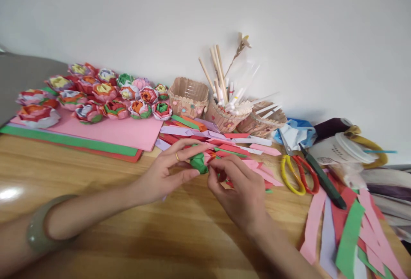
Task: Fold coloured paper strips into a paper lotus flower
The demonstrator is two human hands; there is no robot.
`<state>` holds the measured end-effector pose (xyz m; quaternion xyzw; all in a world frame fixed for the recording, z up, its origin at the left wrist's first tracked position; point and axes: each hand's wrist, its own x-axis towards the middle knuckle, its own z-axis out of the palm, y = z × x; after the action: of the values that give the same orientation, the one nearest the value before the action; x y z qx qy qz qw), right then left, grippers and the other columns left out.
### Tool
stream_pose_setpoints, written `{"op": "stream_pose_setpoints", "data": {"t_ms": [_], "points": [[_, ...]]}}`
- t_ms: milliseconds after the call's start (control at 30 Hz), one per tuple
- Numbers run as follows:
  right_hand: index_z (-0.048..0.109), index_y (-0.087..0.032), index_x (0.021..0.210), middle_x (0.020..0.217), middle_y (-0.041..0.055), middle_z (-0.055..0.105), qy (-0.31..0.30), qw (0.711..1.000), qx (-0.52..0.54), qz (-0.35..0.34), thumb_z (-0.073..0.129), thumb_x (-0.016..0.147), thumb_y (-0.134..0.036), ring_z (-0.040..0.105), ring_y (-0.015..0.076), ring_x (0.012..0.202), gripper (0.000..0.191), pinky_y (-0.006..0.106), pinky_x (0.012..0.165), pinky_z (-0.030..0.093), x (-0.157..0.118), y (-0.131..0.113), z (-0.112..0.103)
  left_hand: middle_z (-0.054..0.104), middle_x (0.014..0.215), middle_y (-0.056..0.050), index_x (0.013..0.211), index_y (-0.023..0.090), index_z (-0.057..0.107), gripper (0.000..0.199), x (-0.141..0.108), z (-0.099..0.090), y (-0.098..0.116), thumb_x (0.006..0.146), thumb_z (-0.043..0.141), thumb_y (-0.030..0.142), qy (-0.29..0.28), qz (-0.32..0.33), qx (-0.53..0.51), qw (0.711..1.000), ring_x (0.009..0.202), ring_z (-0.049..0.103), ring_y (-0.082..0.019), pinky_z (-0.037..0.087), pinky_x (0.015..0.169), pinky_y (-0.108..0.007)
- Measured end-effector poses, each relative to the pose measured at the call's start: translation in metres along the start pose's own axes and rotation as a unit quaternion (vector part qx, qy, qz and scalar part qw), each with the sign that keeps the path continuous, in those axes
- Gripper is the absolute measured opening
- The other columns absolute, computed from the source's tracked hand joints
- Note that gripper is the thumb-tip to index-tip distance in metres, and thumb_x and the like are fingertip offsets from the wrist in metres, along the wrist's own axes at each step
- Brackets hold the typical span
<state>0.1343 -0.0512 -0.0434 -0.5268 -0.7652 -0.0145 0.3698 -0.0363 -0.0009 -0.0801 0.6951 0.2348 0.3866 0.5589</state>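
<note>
Between the thumb and fingers of my left hand (175,165) is a small green paper flower (198,163), with a bit of pink showing at its right side. My right hand (239,185) is closed in a pinch at that side, its fingertips against the pink part. What exactly the right fingertips grip is partly hidden. Just behind both hands lies a loose pile of folded paper strips (221,135) in red, pink, purple, white and green. Both hands are raised a little over the wooden table (154,236).
Finished paper flowers (105,93) crowd pink paper sheets (135,131) at the left. Decorated baskets (189,97) stand along the wall, one with sticks. Scissors (302,176), a dark green cutter (324,180), a lidded cup (340,148) and cut paper strips (351,232) lie right.
</note>
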Motion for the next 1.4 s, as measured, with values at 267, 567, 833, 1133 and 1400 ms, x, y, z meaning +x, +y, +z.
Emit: {"op": "stream_pose_setpoints", "data": {"t_ms": [267,567,833,1133,1400], "points": [[0.071,-0.018,0.084,0.068,0.0017,0.066,-0.075,0.952,0.254,0.152,0.056,0.083,-0.019,0.056,0.0113,0.057,0.015,0.021,0.048,0.044,0.008,0.004,-0.008,0.048,0.124,-0.002,0.121,0.043,0.054,0.044,0.002,0.001,-0.004,0.085,0.057,0.019,0.044,0.022,-0.030,0.998,0.121,0.044,-0.020,0.048,0.094,-0.032],[0.071,-0.021,0.074,0.067,-0.0002,0.065,-0.133,0.859,0.407,0.281,0.067,0.076,-0.026,0.047,0.0089,0.051,0.007,0.021,0.045,0.038,0.012,0.008,-0.008,0.042,0.131,-0.004,0.123,0.041,0.053,0.042,0.001,0.000,0.000,0.087,0.053,0.019,0.003,0.004,-0.064,0.998,0.124,0.043,-0.024,0.051,0.092,-0.035],[0.065,-0.018,0.074,0.057,-0.0033,0.052,-0.163,0.868,0.392,0.257,0.058,0.084,-0.030,0.044,0.0085,0.049,0.018,0.021,0.046,0.036,0.013,0.010,-0.012,0.046,0.131,-0.006,0.121,0.036,0.056,0.039,0.001,-0.001,0.001,0.087,0.053,0.019,-0.003,0.007,-0.059,0.998,0.122,0.045,-0.025,0.053,0.086,-0.032],[0.067,-0.018,0.070,0.063,0.0002,0.061,-0.120,0.924,0.296,0.213,0.061,0.080,-0.019,0.049,0.0107,0.055,0.011,0.022,0.047,0.036,0.011,0.005,-0.012,0.046,0.133,-0.006,0.123,0.036,0.055,0.039,0.002,-0.001,0.003,0.087,0.053,0.022,0.003,0.007,-0.036,0.999,0.124,0.044,-0.026,0.049,0.092,-0.036],[0.068,-0.018,0.068,0.063,0.0003,0.066,-0.131,0.922,0.301,0.208,0.065,0.076,-0.015,0.052,0.0107,0.056,0.009,0.023,0.048,0.038,0.013,0.007,-0.012,0.043,0.134,-0.005,0.126,0.037,0.052,0.040,0.003,-0.003,0.000,0.089,0.049,0.022,-0.018,0.028,0.005,0.999,0.129,0.037,-0.025,0.040,0.102,-0.040]]}}
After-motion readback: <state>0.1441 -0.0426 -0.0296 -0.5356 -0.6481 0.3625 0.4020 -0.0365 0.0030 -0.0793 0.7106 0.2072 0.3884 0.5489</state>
